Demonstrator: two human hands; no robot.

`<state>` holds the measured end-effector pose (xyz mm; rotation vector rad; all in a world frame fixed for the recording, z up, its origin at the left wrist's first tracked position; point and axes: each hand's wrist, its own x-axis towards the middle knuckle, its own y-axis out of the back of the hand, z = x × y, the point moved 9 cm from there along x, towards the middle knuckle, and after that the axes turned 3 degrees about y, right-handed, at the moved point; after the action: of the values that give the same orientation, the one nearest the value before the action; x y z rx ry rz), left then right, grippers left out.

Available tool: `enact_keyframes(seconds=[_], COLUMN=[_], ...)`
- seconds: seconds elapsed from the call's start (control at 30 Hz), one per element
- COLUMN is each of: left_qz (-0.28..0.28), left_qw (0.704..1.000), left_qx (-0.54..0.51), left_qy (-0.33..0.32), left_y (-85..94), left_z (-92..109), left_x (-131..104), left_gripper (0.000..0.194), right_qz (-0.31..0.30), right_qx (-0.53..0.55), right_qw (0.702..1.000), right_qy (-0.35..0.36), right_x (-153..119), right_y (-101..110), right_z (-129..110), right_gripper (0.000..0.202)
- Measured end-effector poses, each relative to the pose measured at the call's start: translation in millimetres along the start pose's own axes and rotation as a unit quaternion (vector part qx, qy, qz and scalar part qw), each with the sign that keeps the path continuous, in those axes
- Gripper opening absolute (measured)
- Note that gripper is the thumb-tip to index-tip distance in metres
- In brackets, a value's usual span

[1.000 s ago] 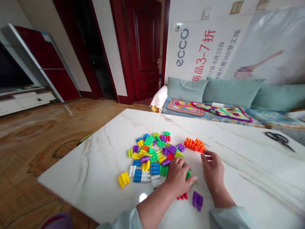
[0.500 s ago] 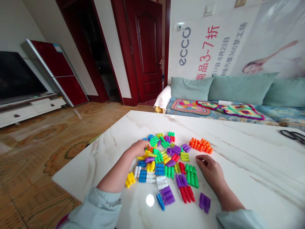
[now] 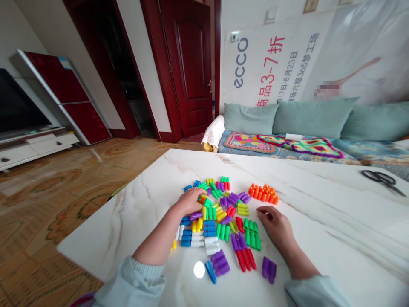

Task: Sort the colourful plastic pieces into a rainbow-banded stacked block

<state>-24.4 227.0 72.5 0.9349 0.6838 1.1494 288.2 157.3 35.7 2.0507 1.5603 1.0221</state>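
Observation:
My left hand [image 3: 190, 201] reaches into a pile of colourful plastic finger-shaped blocks, its fingertips closed on an orange block [image 3: 202, 199]. Green blocks [image 3: 209, 213] lie just below those fingers. On the pile's right side, my right hand [image 3: 275, 219] rests on the table with its fingers curled in and nothing visible in them. Beyond it stands a tight group of orange blocks [image 3: 263, 193]. Joined green blocks [image 3: 252, 234] lie left of my right hand, and purple-and-red ones [image 3: 243, 252] are nearer to me. A purple pair [image 3: 269, 269] sits below the right hand.
The white marbled table [image 3: 319, 256] carries black scissors [image 3: 381, 178] at the far right. Behind it stands a sofa with green cushions [image 3: 315, 117]. A red door [image 3: 188, 64], a red fridge [image 3: 68, 98] and a TV [image 3: 19, 102] are farther back.
The view has turned slightly to the right, showing more of the scissors. My left hand has shifted a little rightward over the pile with the orange block. The right hand stays about where it was.

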Motion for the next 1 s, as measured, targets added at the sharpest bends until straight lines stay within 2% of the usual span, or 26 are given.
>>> enact_keyframes(seconds=[0.1,0.3,0.53,0.63,0.73,0.87,0.93,1.0], left_qz=[-0.004,-0.005,0.025,0.039,0.060,0.071,0.059,0.020], left_qw=[1.000,1.000,0.999,0.998,0.997,0.996,0.997,0.999], left_qx=[0.006,-0.001,-0.031,-0.037,-0.032,-0.021,-0.007,0.003], left_qy=[-0.011,-0.011,-0.001,-0.012,-0.031,-0.051,-0.051,-0.048], left_y=[-2.5,-11.0,-9.8,-4.7,5.6,14.6,11.2,-0.9], left_z=[5,6,6,16,35,59,62,59], left_x=[-1,1,5,6,6,3,0,-2], left_gripper=[0.043,0.032,0.020,0.021,0.025,0.028,0.034,0.038], right_qz=[0.004,0.002,0.008,0.021,0.033,-0.005,-0.024,-0.029], right_qx=[0.001,0.000,-0.001,0.015,0.071,0.111,0.112,0.113], right_qw=[1.000,1.000,1.000,1.000,0.997,0.992,0.990,0.989], right_qy=[0.004,0.002,0.006,0.006,0.028,0.066,0.082,0.085], right_x=[0,0,1,0,-1,-4,-5,-5], right_y=[0,0,0,2,2,-8,-12,-14], right_z=[1,1,-1,-4,-15,-34,-40,-40], right_gripper=[0.028,0.027,0.026,0.026,0.027,0.025,0.023,0.022])
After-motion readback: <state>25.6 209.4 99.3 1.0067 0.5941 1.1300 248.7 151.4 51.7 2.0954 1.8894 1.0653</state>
